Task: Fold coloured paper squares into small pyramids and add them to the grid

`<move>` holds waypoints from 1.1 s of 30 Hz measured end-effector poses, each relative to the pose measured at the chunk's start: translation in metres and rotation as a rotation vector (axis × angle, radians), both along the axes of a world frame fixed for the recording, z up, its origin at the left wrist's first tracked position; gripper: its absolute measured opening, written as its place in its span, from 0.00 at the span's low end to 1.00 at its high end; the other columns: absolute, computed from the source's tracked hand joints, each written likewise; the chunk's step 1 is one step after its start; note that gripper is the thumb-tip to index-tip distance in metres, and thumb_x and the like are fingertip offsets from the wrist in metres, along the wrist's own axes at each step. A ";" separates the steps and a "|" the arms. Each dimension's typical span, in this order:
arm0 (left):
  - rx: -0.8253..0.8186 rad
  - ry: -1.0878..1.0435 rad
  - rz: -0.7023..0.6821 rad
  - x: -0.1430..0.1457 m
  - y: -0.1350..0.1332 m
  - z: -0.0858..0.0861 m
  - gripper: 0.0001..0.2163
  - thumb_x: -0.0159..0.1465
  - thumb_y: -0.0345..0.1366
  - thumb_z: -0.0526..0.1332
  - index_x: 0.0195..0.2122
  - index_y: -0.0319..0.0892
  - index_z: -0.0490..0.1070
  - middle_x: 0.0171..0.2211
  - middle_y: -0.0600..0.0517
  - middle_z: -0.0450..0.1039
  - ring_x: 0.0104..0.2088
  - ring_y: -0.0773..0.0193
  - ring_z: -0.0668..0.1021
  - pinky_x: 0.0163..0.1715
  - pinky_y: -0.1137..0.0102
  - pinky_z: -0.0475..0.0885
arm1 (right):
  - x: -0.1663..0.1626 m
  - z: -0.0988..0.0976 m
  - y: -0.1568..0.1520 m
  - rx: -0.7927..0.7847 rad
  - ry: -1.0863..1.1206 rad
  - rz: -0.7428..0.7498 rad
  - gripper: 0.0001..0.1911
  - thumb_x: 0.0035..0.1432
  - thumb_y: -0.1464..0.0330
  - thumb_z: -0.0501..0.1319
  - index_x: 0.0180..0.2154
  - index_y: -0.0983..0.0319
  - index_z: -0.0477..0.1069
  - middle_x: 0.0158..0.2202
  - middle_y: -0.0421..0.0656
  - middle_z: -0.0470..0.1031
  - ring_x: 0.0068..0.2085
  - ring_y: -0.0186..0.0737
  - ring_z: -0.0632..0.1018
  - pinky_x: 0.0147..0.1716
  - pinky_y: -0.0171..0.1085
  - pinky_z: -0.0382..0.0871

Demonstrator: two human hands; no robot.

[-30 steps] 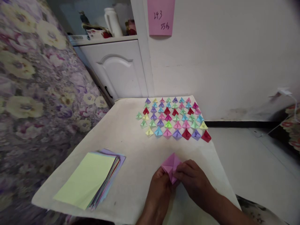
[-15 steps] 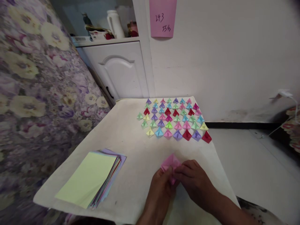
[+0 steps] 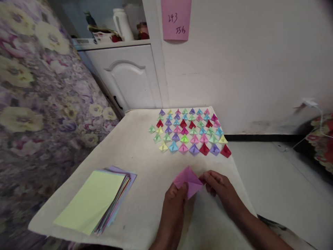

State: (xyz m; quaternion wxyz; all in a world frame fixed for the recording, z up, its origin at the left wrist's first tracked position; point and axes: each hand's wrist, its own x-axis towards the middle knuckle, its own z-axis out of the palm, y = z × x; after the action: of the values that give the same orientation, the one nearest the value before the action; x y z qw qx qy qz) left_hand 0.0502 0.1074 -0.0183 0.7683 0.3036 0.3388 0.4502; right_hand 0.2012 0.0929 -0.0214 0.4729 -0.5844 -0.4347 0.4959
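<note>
A folded pink paper piece [image 3: 188, 180] is held just above the cloth-covered table [image 3: 140, 152], near its front edge. My left hand [image 3: 173, 205] pinches its lower left side with thumb and fingers. My right hand [image 3: 218, 187] grips its right corner with the fingertips. Beyond the hands, several small folded paper shapes [image 3: 189, 131] in many colours lie in neat rows at the table's far right. A stack of coloured paper sheets [image 3: 96, 199], light green on top, rests at the front left.
A bed with a flowered cover [image 3: 39, 104] runs along the left. A white cabinet [image 3: 125, 80] with a jug [image 3: 122, 24] on it stands behind the table. A pink note [image 3: 176, 19] hangs on the wall. Bare floor [image 3: 281, 180] lies to the right.
The pink piece has spread wider and flatter. My right hand has slid from over it to its right corner, and my left thumb now lies on its left side.
</note>
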 end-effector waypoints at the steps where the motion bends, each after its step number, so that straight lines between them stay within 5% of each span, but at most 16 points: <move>1: 0.016 0.030 0.005 0.001 0.000 0.000 0.12 0.59 0.37 0.58 0.41 0.36 0.72 0.34 0.45 0.77 0.35 0.59 0.76 0.39 0.66 0.68 | -0.002 -0.001 0.002 -0.024 0.062 0.006 0.20 0.58 0.54 0.53 0.26 0.63 0.67 0.19 0.36 0.61 0.22 0.31 0.62 0.21 0.31 0.53; 5: 0.065 0.126 0.023 0.004 -0.001 0.000 0.12 0.58 0.39 0.60 0.39 0.37 0.74 0.32 0.47 0.77 0.34 0.59 0.76 0.39 0.67 0.67 | -0.009 -0.006 0.005 -0.077 0.151 0.052 0.21 0.53 0.53 0.57 0.21 0.62 0.61 0.17 0.34 0.57 0.20 0.29 0.58 0.20 0.30 0.50; 11: 0.049 0.205 0.019 0.001 0.000 -0.003 0.12 0.57 0.39 0.61 0.38 0.38 0.74 0.32 0.48 0.77 0.35 0.61 0.75 0.39 0.69 0.67 | -0.009 -0.007 0.008 -0.092 0.170 0.104 0.17 0.47 0.56 0.63 0.21 0.64 0.65 0.18 0.35 0.60 0.21 0.29 0.59 0.20 0.30 0.50; 24: -0.027 0.034 0.019 0.005 -0.003 -0.003 0.11 0.58 0.39 0.59 0.39 0.40 0.73 0.32 0.49 0.76 0.34 0.63 0.75 0.39 0.68 0.67 | -0.014 -0.015 0.007 -0.038 0.025 0.061 0.15 0.45 0.60 0.64 0.20 0.64 0.65 0.18 0.35 0.60 0.22 0.30 0.61 0.22 0.31 0.53; 33: -0.052 0.258 0.042 -0.005 0.002 -0.012 0.11 0.49 0.38 0.68 0.32 0.38 0.76 0.27 0.50 0.77 0.29 0.63 0.75 0.33 0.71 0.68 | -0.007 -0.004 0.006 -0.013 -0.016 0.091 0.10 0.44 0.64 0.64 0.21 0.63 0.67 0.19 0.35 0.62 0.23 0.31 0.62 0.22 0.30 0.54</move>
State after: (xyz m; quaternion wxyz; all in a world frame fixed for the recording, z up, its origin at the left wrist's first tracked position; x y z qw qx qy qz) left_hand 0.0450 0.1095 -0.0302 0.7165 0.3317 0.4526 0.4144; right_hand 0.1940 0.0990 -0.0251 0.4425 -0.5711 -0.4615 0.5148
